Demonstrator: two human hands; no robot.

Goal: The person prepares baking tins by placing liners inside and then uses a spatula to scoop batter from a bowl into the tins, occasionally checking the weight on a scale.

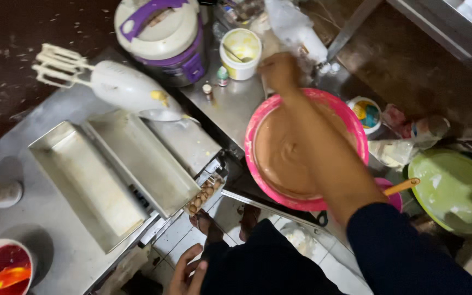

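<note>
Steel counter (45,218) with two empty loaf tins (113,177), hand mixer (121,87), pink bowl (258,123) of brown batter (282,153). Right hand (277,71) at far rim, fingers clenched on something unclear; left hand (188,273) low, fingers released. Mixing seemingly done; next likely steadying bowl, pouring into tins.

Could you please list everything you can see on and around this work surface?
Mixing bowl: one, pink, holding light brown batter, centre.
Baking pans: two, silver rectangular, left on the steel table.
Hand mixer: one, white, behind the pans.
Rice cooker: one, white and purple, top centre.
Tub: one, pale yellow, spoon inside, beside the cooker.
Small bottles: two, beside the tub.
Green bowl: one, right edge.
Bowl of red mixture: one, bottom left.
Right hand: at the pink bowl's far rim, fingers curled.
Left hand: low, open.
</note>
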